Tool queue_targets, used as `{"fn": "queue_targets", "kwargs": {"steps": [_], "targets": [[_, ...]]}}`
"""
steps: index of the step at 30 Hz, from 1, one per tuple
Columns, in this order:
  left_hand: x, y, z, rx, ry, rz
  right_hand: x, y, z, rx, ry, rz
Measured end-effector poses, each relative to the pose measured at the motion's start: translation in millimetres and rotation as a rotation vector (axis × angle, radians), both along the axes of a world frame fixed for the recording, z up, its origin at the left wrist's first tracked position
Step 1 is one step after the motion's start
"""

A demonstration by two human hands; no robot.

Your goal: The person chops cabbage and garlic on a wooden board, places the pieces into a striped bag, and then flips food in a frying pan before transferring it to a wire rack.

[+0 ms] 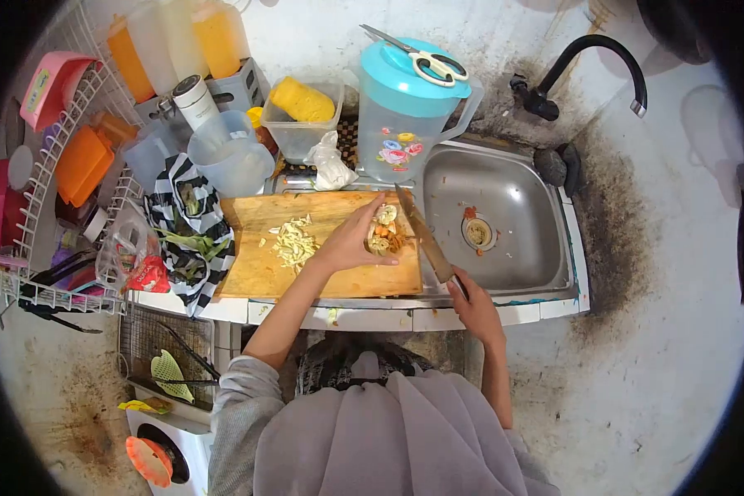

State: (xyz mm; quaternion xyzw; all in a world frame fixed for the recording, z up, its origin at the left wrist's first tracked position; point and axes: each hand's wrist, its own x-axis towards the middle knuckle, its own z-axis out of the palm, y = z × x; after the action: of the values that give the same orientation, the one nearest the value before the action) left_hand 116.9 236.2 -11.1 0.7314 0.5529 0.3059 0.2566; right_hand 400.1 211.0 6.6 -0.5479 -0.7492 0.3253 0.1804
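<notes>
My right hand (476,307) is wrapped round the handle of a kitchen knife (426,240). Its long blade slants up and away over the right edge of the wooden cutting board (256,277). My left hand (351,238) rests over the board with thumb and fingers apart, curved round the left side of a small heap of chopped pieces (384,231), cream, orange and brown. Left of that hand lies a loose pile of pale thin slivers (295,242).
A steel sink (521,207) with scraps round its drain adjoins the board, under a black faucet (587,62). Behind stands a lidded pitcher (401,124) topped by scissors (426,62). A black-and-white plastic bag (192,256) with peelings and a dish rack (37,223) are at left.
</notes>
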Motion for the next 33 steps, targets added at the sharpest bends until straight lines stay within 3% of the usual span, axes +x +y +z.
{"fn": "queue_targets", "kwargs": {"steps": [5,10,12,19,24,26,27,28,30,33], "targets": [[-3,0,-7,0.031,-0.139,0.045,4,-4,2,-0.015,-0.056,0.033],[-4,-18,9,0.151,-0.089,0.148,-10,-6,20,0.046,-0.114,0.037],[-8,-34,18,0.196,-0.11,0.216,-18,-7,26,0.219,-0.098,-0.024],[-35,-126,28,0.224,-0.435,0.412,-34,-12,84,0.172,-0.124,0.098],[-74,-196,37,0.371,-0.371,0.744,-53,-14,87,0.136,0.01,0.319],[-89,-217,44,0.47,-0.419,0.851,-76,-22,98,-0.112,-0.063,0.337],[-99,-228,43,0.515,-0.455,0.903,-88,-25,99,-0.113,-0.079,0.38],[-110,-239,40,0.561,-0.492,0.952,-97,-27,92,-0.112,-0.077,0.391],[-135,-254,37,0.743,-0.49,1.122,-117,-29,69,0.214,-0.011,0.527],[-175,-273,48,0.864,-0.543,1.32,-147,-36,60,0.157,-0.119,0.445]]}}
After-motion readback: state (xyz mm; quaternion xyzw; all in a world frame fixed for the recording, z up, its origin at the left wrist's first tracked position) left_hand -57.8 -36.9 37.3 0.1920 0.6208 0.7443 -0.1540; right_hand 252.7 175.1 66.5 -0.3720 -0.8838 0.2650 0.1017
